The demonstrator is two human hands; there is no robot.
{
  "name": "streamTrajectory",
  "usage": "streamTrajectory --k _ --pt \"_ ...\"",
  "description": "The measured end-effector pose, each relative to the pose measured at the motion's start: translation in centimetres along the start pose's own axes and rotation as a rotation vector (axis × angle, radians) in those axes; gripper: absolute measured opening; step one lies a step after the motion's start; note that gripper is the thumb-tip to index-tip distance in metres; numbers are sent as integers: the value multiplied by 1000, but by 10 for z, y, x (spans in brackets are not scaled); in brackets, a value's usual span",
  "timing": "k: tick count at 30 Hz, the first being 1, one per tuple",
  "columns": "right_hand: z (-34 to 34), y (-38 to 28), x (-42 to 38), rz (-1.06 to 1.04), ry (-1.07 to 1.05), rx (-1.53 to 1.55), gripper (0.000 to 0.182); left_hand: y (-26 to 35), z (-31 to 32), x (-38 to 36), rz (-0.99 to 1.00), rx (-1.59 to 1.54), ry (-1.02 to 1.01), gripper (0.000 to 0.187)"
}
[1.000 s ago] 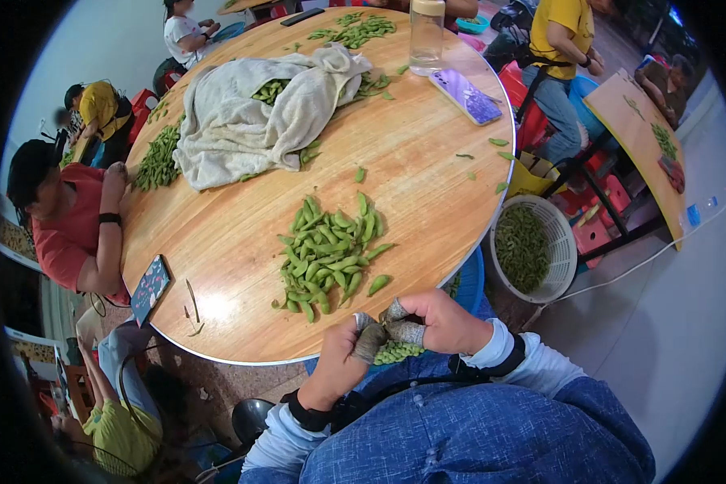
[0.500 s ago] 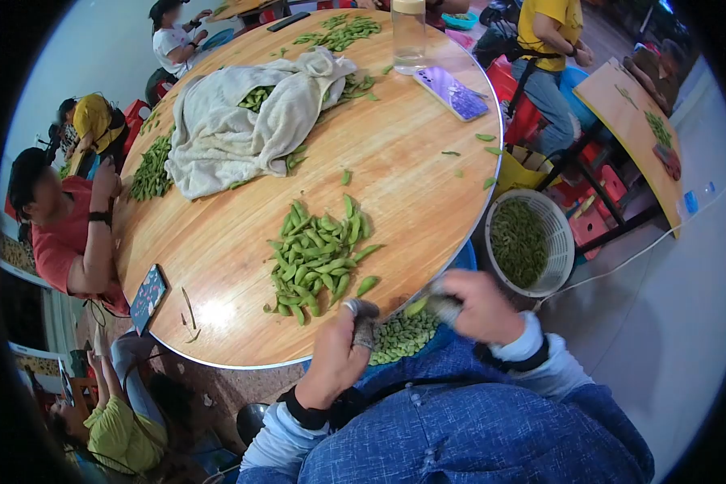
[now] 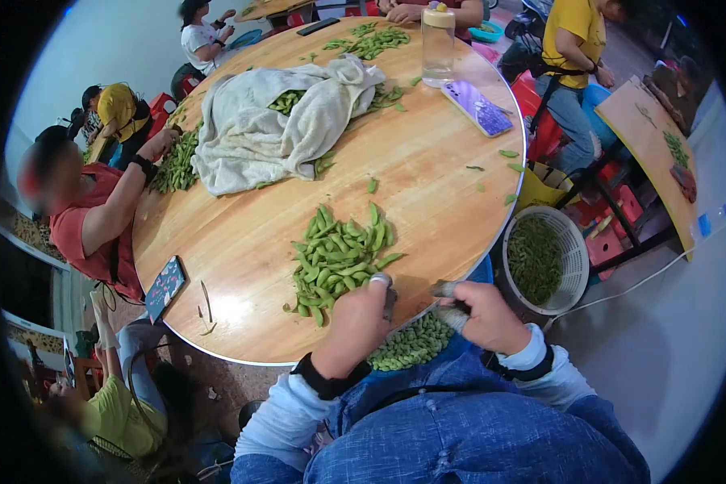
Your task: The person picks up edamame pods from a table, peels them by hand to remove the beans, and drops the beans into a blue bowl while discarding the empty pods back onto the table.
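Note:
My left hand (image 3: 356,323) is closed at the table's near edge, beside a pile of green bean pods (image 3: 343,254); what its fingers hold, if anything, is hidden. To its right, my right hand (image 3: 492,321) is closed too, with its fingertips pinched together over something too small to name. Grey coverings wrap some fingers of both hands. Below and between the hands, shelled green beans (image 3: 411,343) fill a container against my blue apron (image 3: 476,419).
On the round table (image 3: 242,274) are a cloth (image 3: 258,133) over pods, a bottle (image 3: 438,48), a purple phone (image 3: 476,107) and a dark patterned phone (image 3: 164,289). A white basket (image 3: 569,270) of pods stands right. A person in red (image 3: 97,214) sits left; others sit around.
The view has shifted, so the table sits further right. The pod that was at my right fingertips is no longer visible. The person in red has lowered a hand to the pods at the left.

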State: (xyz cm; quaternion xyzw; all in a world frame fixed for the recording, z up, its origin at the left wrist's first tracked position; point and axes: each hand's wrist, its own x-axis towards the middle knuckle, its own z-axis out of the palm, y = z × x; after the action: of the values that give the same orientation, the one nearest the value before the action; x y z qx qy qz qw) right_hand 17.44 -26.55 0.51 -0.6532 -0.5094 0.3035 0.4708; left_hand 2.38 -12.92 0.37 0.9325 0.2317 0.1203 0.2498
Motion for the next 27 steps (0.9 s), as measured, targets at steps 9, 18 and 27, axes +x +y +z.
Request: streamTrajectory --k 9,18,27 --pt "39 -5 20 -127 -155 143 13 16 -3 -39 -206 -1089 174 21" --pt "20 -21 21 -419 -159 -412 21 16 -15 -35 -592 -1207 -249 25" --pt "29 -23 10 321 -257 714 17 4 13 -47 -191 -891 62 12"
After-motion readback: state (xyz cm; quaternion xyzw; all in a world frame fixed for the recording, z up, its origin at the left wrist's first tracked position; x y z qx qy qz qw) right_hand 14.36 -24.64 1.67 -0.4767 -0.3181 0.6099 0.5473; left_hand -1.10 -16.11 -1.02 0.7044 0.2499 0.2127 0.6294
